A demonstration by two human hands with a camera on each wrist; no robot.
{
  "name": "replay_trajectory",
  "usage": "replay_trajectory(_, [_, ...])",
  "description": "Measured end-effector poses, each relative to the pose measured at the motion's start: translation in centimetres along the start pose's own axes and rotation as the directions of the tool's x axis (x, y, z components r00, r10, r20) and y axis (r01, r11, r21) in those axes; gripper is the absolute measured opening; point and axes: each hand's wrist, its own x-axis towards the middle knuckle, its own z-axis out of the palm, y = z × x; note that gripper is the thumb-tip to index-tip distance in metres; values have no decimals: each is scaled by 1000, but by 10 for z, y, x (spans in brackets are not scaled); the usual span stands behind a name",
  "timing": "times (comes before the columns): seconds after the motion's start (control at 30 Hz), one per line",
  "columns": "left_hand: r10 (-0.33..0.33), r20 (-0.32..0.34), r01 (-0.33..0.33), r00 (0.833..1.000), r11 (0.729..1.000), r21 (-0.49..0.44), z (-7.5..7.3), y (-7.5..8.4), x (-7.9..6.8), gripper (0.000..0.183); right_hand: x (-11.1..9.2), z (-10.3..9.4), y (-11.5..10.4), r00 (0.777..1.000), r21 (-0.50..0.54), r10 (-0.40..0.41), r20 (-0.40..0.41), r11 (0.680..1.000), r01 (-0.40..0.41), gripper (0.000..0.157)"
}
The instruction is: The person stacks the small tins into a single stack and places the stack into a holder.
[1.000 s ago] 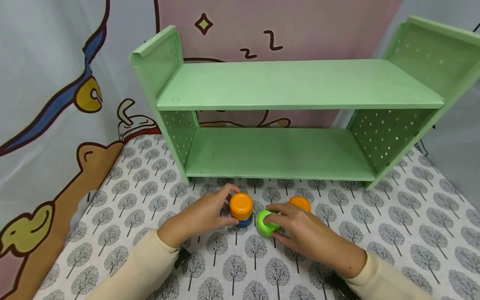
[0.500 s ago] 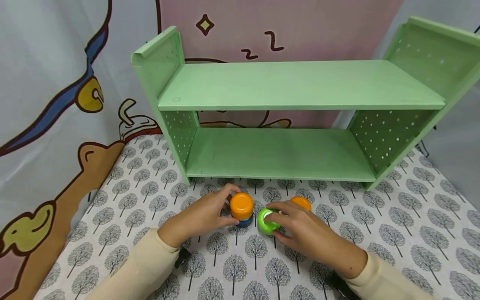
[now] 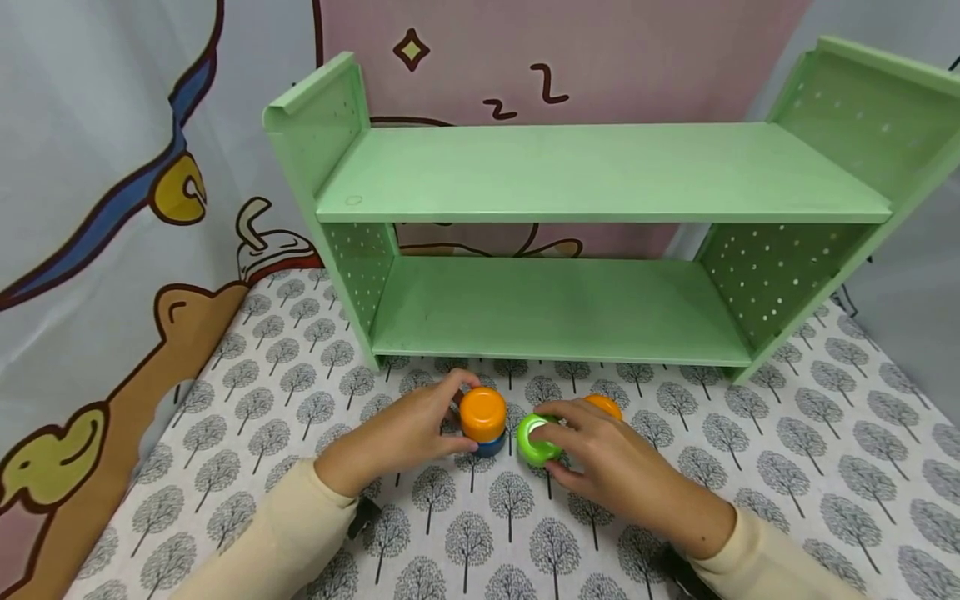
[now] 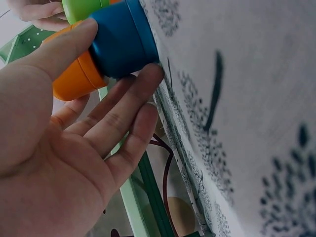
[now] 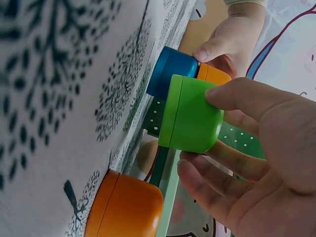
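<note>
A blue cup (image 4: 124, 39) stands upside down on the cloth, with an orange cup (image 3: 483, 413) upside down on top of it. My left hand (image 3: 397, 429) pinches this stack from the left, its thumb by the seam between the cups and its fingers behind. To the right, my right hand (image 3: 607, 462) holds a green cup (image 5: 192, 116) between thumb and fingers. The green cup is rim down and appears slightly raised off the cloth, beside the stack and apart from it. Behind the right hand a second orange cup (image 5: 126, 207) rests rim down, partly hidden in the head view.
A light green two-tier shelf (image 3: 555, 321) stands just behind the cups, its side panels dotted with holes. The table is covered with a tree-print cloth (image 3: 262, 500). Cartoon curtains (image 3: 90, 100) hang at the back and left.
The green cup in my right hand has shifted slightly right and away from me. That hand now covers more of the second orange cup. My left hand stays at the stack.
</note>
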Motion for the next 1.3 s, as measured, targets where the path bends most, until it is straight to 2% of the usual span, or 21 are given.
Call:
replay_trajectory(0.5, [1, 1, -1, 1000, 1000, -7, 1, 0, -1, 74, 0, -2, -1, 999, -50, -22, -48, 999, 19, 38])
replay_trajectory(1.3, [17, 2, -17, 1000, 1000, -9, 0, -1, 1, 74, 1, -7, 0, 996, -63, 1, -90, 998, -7, 39])
